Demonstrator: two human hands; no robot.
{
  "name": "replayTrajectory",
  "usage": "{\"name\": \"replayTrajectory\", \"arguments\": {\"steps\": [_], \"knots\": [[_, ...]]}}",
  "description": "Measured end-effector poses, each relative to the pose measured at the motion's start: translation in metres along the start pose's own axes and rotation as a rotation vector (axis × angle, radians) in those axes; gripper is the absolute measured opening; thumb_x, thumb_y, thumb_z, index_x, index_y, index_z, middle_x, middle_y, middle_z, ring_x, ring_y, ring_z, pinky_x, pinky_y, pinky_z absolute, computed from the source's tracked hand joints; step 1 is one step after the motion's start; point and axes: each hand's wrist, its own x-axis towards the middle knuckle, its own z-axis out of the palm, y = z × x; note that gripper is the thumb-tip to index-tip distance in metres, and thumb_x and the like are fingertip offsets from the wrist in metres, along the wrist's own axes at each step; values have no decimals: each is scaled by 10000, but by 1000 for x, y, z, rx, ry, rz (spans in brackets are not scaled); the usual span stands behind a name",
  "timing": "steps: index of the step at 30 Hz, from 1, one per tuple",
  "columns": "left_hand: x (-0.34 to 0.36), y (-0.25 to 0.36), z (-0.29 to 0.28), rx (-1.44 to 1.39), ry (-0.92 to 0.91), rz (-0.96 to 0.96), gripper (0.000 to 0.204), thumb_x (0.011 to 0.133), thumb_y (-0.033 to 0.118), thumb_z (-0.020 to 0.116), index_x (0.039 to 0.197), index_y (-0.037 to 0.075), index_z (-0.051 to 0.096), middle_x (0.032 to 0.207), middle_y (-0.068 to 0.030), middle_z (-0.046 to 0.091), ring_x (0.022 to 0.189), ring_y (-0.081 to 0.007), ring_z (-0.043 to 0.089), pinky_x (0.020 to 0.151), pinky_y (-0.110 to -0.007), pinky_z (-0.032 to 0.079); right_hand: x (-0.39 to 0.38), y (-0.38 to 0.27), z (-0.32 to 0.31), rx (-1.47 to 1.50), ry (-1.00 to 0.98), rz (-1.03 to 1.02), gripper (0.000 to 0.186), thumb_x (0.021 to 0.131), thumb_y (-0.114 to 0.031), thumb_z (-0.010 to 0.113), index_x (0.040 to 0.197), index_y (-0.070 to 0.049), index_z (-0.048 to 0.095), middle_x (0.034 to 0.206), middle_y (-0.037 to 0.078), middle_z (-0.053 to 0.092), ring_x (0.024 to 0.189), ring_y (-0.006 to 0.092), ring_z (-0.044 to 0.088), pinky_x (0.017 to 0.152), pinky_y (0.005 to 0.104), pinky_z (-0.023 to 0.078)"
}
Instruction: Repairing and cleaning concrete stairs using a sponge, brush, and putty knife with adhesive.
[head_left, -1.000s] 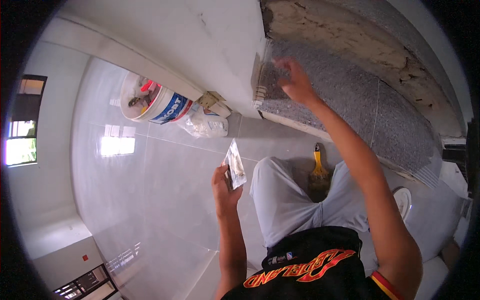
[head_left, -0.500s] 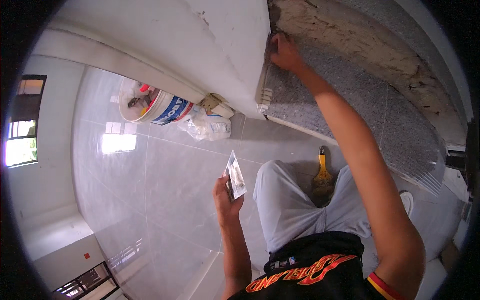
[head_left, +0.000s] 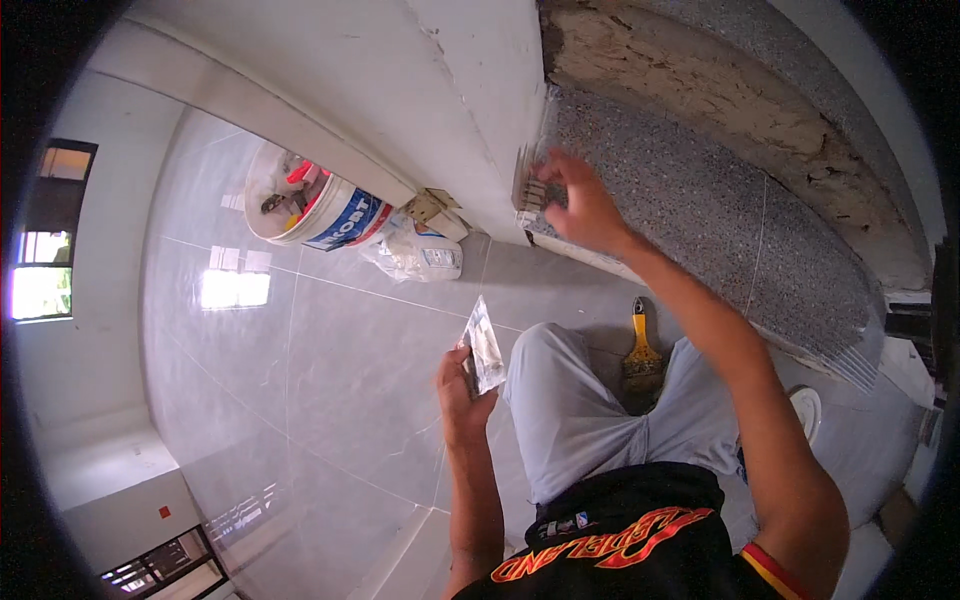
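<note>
In my left hand [head_left: 466, 400] is a flat silvery blade [head_left: 484, 345], pale and smeared, its pointed corner upward. Fingers and thumb close on its left side; any handle is hidden in the grip. My right hand [head_left: 590, 208] hovers by the near end of the white wall [head_left: 440, 90], thumb and forefinger spread, slightly blurred. I see nothing held between them. Beside those fingertips, a striped, comb-like edge [head_left: 530, 185] runs along the wall's end. Whether the fingers touch it I cannot tell. Beneath my right arm lies the speckled grey stone step [head_left: 680, 180].
A brush [head_left: 642, 345] with a yellow handle lies between my knees. Farther left stand a white bucket [head_left: 285, 238] holding tools and a plastic bag [head_left: 410, 255]. Rough bare plaster [head_left: 700, 75] borders the step. A round white lid [head_left: 805, 412] is beyond my right arm.
My right hand has come back along the wall from the far inner corner to its near end, and its fingers have spread. My left hand still holds the blade, shifted slightly right.
</note>
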Motion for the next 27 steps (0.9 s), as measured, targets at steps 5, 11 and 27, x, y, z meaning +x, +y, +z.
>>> {"name": "replayTrajectory", "arguments": {"steps": [5,11,27], "knots": [[-3,-7,27,11,-148,-66,182,794,195,497,881,41,540,655,-37,526,522,-151,506,419,-239,418,-75,-83,-40,726,-433,-35,530,577,50,471,1097,-4,381,1327,175,357,1282,305,265,1076,412,159],[4,-1,14,-403,-473,-319,221,791,179,469,960,58,543,723,-19,521,550,-102,452,392,-185,376,-73,-75,-54,97,-576,-430,400,594,30,521,966,-47,397,1348,183,322,1291,327,240,1052,487,170],[-4,8,-27,-100,-114,-14,182,763,176,469,913,85,515,704,3,509,509,-76,405,345,-188,285,94,90,5,-128,-2,190,338,664,-153,563,952,-40,427,1001,169,489,1031,362,443,848,471,339]]}}
